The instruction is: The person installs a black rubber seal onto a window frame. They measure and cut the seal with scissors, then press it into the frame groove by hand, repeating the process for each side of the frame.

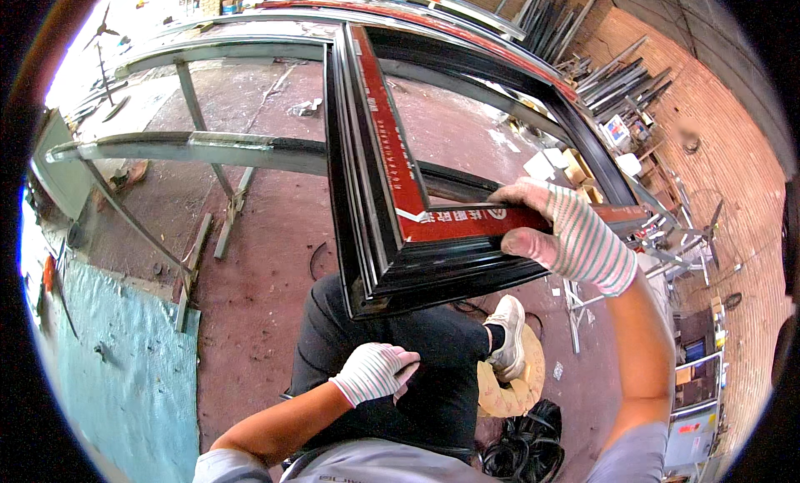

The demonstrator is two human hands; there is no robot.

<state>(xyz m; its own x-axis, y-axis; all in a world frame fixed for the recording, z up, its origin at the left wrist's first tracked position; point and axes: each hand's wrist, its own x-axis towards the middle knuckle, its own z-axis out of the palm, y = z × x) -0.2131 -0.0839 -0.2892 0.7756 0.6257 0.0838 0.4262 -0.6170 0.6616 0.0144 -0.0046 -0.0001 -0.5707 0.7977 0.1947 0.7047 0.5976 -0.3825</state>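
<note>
A black window frame (pixel 367 225) with red protective film on its face leans over the steel rack, its near corner above my bent leg. My right hand (pixel 579 235), in a striped white work glove, grips the near bar of this frame, with the thumb on the near side and the fingers over the inner edge. Below the corner, over my dark trousers, hovers or rests my gloved left hand (pixel 377 373). Its fingers are curled together. Anything inside them is hidden.
Grey steel rack bars (pixel 275 154) run across the left. A blue-green sheet (pixel 125 375) covers the floor at lower left. My shoe touches a tan wrapped roll (pixel 523 383); a black coiled bundle (pixel 533 445) lies nearby. Metal profiles (pixel 621 83) lean by the brick wall.
</note>
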